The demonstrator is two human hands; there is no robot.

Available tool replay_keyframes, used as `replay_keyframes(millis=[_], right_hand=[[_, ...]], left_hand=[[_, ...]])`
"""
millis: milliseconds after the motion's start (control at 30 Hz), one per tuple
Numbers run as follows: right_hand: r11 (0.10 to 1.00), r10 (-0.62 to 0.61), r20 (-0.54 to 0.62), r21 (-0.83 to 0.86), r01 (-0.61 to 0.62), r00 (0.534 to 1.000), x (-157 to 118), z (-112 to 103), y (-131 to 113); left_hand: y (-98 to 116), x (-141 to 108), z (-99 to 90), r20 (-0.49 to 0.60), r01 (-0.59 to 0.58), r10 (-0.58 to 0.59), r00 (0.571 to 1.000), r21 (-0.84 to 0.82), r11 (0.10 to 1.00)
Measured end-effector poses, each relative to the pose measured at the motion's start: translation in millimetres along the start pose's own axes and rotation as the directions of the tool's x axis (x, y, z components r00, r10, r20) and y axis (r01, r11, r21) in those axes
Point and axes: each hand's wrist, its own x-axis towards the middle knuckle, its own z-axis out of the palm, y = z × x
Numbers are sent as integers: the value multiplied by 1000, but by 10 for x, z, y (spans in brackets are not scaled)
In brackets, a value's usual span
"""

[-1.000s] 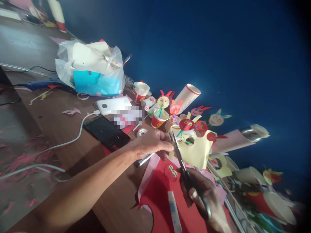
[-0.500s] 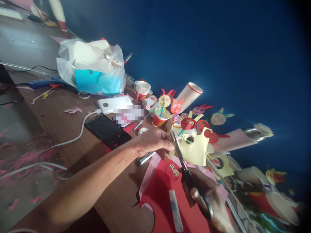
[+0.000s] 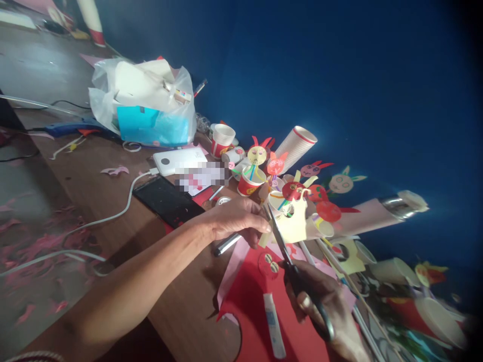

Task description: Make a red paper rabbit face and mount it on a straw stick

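Note:
My left hand (image 3: 243,221) is closed in a pinch on a piece of pale yellow paper (image 3: 296,223), which has a cut-out hole and ragged edges. In my right hand (image 3: 324,301) is a pair of scissors (image 3: 281,241) with dark handles, its blades pointing up beside my left fingertips, in front of the paper. Below them a red round cut-out with two pale eye shapes (image 3: 268,265) lies on red paper (image 3: 252,301). A white glue tube (image 3: 274,327) rests on the same sheet. How far the blades are apart is hard to tell.
Behind my hands stand paper cups (image 3: 251,180) with animal-face cut-outs and a stack of cups (image 3: 298,148). To the left lie a black phone (image 3: 166,201), a white power bank (image 3: 181,160) with a cable, and a plastic bag (image 3: 151,105). Pink scraps (image 3: 53,241) litter the floor.
The yellow paper has turned and shifted left, so less of its width shows beyond the scissors. Both hands keep nearly the same place and grip.

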Motion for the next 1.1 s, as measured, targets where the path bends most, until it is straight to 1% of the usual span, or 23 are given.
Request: replay_keyframes(millis=[267,433,667,800,1100], right_hand=[[998,-60,27,14,60,998,15,-13,76],[993,-115,106,3,115,988,13,-58,154],[985,-148,112,-75,157,983,15,-51,147],[986,-135,115,-79,145,984,10,-56,142],[996,-90,58,-1,90,994,-1,-30,144]], left_hand=[[-3,11,2,-30,11,-14,999,-91,996],[3,4,6,-39,6,-8,999,-67,998],[-2,2,4,-65,-8,5,998,-48,999],[-14,6,-1,-71,-7,4,997,-41,999],[-21,14,2,-54,8,-10,998,-32,999]])
